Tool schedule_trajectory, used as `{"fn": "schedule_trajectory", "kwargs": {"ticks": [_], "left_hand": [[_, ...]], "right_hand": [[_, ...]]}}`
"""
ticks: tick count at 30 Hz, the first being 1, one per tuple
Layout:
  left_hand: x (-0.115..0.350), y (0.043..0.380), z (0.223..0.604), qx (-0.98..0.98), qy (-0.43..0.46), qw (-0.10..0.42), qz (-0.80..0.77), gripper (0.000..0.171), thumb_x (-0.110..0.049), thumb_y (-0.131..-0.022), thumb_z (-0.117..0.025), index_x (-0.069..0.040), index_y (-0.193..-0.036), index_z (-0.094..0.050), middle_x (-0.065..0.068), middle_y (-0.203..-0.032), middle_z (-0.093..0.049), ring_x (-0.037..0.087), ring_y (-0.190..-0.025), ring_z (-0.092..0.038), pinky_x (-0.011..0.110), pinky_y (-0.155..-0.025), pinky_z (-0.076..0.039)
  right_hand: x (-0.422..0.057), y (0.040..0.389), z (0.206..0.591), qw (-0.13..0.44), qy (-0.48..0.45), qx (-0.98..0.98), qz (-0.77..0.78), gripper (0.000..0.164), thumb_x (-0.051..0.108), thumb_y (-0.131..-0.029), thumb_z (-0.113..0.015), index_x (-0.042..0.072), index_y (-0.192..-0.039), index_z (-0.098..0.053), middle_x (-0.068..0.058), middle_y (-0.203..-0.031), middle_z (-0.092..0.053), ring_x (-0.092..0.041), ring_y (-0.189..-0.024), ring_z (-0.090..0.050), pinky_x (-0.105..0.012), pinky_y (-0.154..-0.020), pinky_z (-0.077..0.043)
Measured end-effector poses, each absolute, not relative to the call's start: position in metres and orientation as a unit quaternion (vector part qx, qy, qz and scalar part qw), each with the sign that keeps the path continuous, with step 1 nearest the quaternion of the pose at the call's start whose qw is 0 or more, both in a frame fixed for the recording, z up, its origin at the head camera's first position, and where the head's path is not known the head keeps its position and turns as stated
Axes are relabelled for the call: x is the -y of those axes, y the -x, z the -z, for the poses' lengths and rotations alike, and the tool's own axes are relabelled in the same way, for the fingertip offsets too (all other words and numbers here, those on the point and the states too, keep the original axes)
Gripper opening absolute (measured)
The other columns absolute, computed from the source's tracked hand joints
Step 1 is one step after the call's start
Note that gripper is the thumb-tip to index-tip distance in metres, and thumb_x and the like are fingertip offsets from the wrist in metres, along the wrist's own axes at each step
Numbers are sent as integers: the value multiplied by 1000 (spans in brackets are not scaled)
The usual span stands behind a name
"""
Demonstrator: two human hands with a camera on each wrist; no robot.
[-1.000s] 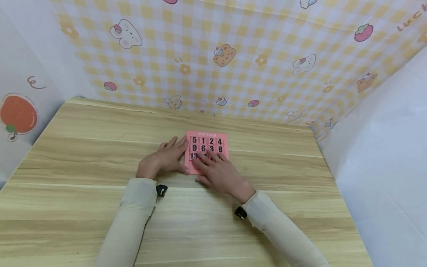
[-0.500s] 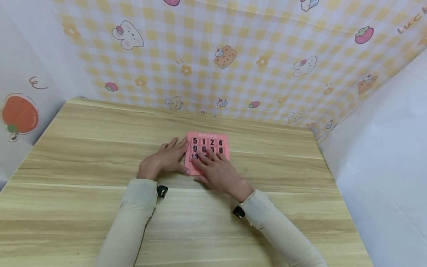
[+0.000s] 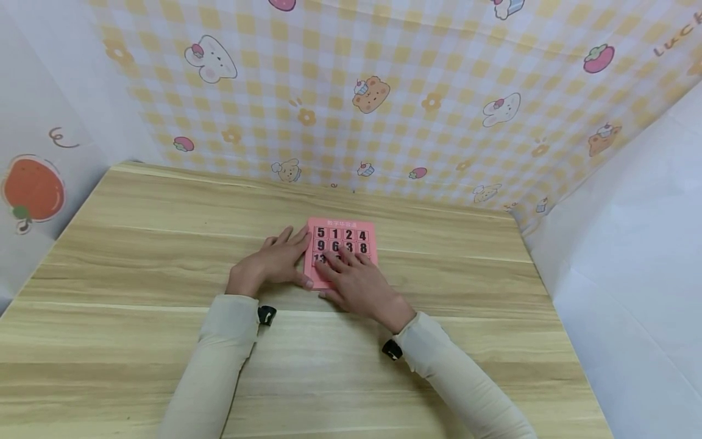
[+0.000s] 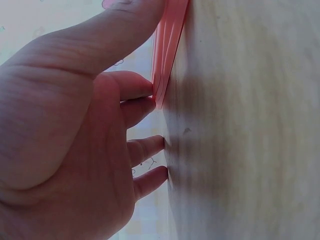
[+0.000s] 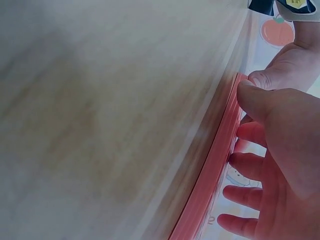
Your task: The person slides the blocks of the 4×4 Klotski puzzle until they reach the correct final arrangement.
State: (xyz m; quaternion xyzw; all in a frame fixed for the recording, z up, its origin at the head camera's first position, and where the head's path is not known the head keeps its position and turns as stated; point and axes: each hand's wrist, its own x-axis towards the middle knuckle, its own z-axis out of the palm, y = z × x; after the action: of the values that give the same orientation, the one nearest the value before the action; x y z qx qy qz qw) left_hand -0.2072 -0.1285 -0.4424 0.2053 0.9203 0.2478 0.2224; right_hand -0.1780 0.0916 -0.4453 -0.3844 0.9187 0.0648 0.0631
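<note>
A pink number slide puzzle [image 3: 342, 240] lies flat on the table in the head view, with black digits on its tiles. Its top row reads 5, 1, 2, 4 and the second row 9, 6, 3, 8. My left hand [image 3: 273, 261] rests along the left edge, fingers spread, thumb [image 4: 125, 22] at the near left corner. Two of its fingertips touch the puzzle's side in the left wrist view. Laid over the lower tiles, my right hand [image 3: 363, 281] has its fingers extended and fanned out. It hides most of the lower rows. The right thumb [image 5: 252, 100] is at the near edge.
The wood-grain table [image 3: 329, 378] spreads around the puzzle. A yellow-checked cloth [image 3: 329, 91] with cartoon prints hangs behind it, and white sheets [image 3: 636, 244] stand at both sides. Black wrist devices [image 3: 267, 315] sit under both cuffs.
My right hand has shifted slightly to the left over the tiles. The left hand and the puzzle stay in place; the head view has tilted a little.
</note>
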Motion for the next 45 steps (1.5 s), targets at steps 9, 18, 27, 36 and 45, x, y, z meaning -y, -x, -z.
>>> {"fn": "schedule_trajectory", "kwargs": {"ticks": [9,18,27,36,45], "left_hand": [[127,206,442,-917,-205,225,-256,109,-45,-82,-77,-2,-158,-13,13,-167,1,42,-151,8,60,-121,-2],[127,207,443,-918,-203,228,-254,109,-46,-81,-77,-2,-158,-12,13,-167,1,41,-152,8,60,-121,-2],[127,207,443,-919,-204,226,-251,110,-46,-81,-77,-3,-158,-12,12,-167,2,41,-152,8,60,-121,-1],[128,206,442,-917,-199,226,-262,109,-44,-81,-78,-4,-158,-12,10,-167,3,39,-152,10,60,-121,-1],[129,205,443,-918,-201,217,-264,108,-45,-82,-77,-3,-158,-12,11,-167,1,40,-152,8,62,-121,-1]], "right_hand": [[-93,175,445,55,390,-917,-57,60,54,-103,-39,26,-156,-34,-3,-162,-31,-33,-148,-29,-55,-117,-31],[-94,173,444,55,391,-917,-57,61,55,-103,-39,26,-156,-34,-2,-162,-31,-32,-149,-28,-55,-117,-31],[-95,171,445,58,390,-916,-69,61,56,-103,-36,27,-156,-32,-1,-162,-30,-32,-150,-26,-55,-117,-32],[-95,170,446,52,394,-916,-63,61,55,-103,-38,26,-156,-33,-2,-162,-31,-32,-149,-29,-55,-116,-32],[-94,169,446,58,389,-918,-56,61,55,-102,-40,27,-156,-34,-2,-162,-31,-32,-149,-27,-56,-117,-31]]}}
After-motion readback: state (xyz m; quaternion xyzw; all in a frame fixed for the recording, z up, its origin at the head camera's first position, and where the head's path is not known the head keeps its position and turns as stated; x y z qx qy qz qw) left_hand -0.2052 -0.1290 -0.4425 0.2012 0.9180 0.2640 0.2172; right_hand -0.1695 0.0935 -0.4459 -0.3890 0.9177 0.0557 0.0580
